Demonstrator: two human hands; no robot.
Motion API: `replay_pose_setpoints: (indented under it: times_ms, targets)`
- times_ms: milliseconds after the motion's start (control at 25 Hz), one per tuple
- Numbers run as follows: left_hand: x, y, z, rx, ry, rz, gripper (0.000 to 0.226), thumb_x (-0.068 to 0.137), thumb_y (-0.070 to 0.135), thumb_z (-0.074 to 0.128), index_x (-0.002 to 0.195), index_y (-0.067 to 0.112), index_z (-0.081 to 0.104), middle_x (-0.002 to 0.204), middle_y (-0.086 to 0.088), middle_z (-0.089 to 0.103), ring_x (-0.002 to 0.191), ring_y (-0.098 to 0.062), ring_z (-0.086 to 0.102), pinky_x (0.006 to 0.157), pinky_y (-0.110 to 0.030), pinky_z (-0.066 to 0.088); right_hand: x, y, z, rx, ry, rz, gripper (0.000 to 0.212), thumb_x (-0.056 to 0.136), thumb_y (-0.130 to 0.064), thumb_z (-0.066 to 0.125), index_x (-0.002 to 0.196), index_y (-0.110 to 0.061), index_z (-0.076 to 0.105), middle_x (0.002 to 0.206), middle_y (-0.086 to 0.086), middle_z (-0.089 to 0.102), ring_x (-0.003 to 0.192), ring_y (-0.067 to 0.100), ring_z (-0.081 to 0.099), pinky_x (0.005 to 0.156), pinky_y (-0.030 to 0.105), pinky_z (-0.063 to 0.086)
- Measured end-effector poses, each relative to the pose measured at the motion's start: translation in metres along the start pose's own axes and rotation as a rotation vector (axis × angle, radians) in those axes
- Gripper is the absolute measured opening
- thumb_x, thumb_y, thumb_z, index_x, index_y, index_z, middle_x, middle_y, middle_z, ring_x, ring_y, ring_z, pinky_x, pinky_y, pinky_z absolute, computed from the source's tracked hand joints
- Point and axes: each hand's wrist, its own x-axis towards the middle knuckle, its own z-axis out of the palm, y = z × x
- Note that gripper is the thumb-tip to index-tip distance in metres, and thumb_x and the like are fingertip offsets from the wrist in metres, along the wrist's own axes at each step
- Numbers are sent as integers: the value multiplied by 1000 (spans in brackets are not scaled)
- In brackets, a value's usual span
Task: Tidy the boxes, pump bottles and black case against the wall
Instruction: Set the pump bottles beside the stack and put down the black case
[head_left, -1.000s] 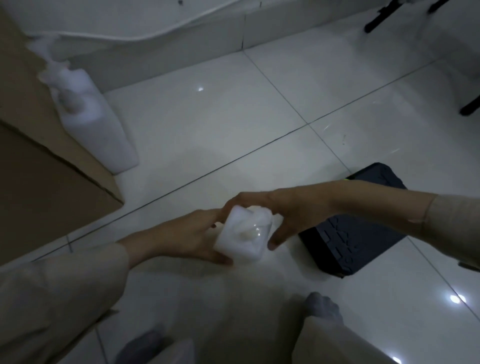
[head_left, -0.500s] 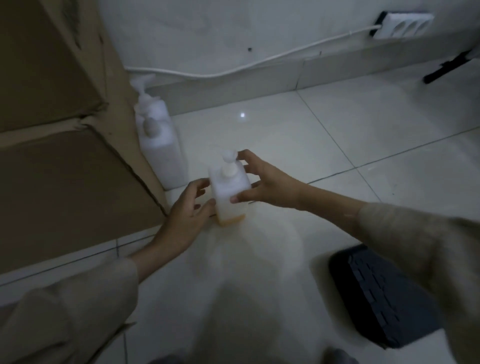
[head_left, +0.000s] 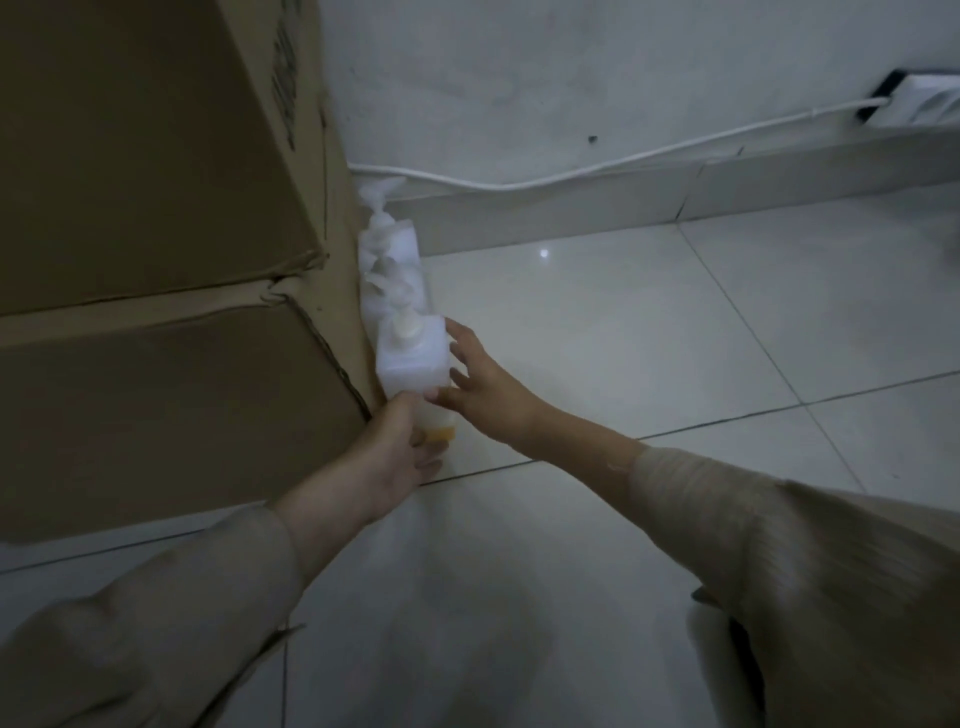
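- The right hand (head_left: 480, 384) has its fingers spread loosely, tips touching the right face of a squarish, translucent white pump bottle (head_left: 413, 358); no firm wrap shows.
- The left hand (head_left: 400, 447) cups the bottle's lower part, fingers curled against its orange-tinted base.
- Just beyond those fingertips stands a taller white pump bottle (head_left: 392, 260), touching the first, its nozzle blurred.
- Left of both hands, two stacked cardboard boxes (head_left: 156, 260), matte brown with creased flaps, press against the bottles.
- Under the hands lies glossy pale floor tile (head_left: 623, 338); further off, a white cable (head_left: 571, 174) runs along the rough wall (head_left: 519, 78).
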Motion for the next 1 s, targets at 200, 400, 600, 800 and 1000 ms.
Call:
replay_pose_setpoints:
  times_ms: [200,400,600,800,1000]
  targets:
    - [11,-3,12,-212,102,82,55,96,44,25,142,15,31,148,-8,38,133,-23,42,102,-32,31,20,18,10,55,-31,158,72,89,5,39,148,-21,7,134,-1,40,101,7,43,75,14,39]
    - [40,5,26,-233,286,210,65,89,56,29,140,17,36,147,-4,39,135,-21,38,112,-35,29,48,4,3,-27,-9,166,79,89,-8,44,148,-29,-5,156,4,16,140,26,25,113,46,31]
    - [60,15,31,-496,287,268,57,96,45,28,144,16,28,152,-4,33,140,-20,31,117,-34,22,81,0,-20,-28,-33,161,85,87,10,40,148,-25,-9,158,5,3,141,27,25,109,40,38]
    - [65,14,40,-511,301,295,54,96,46,25,145,22,28,146,3,40,130,-12,42,100,-25,31,111,-4,-30,155,-36,192,78,84,8,34,148,-31,11,156,-1,20,100,12,53,72,21,49]
    - [61,17,43,-512,259,285,52,96,43,19,144,23,25,132,15,37,123,-4,34,101,-26,26,139,-18,-44,366,177,231,58,93,-57,22,146,-38,8,158,-9,8,143,26,20,111,56,24]
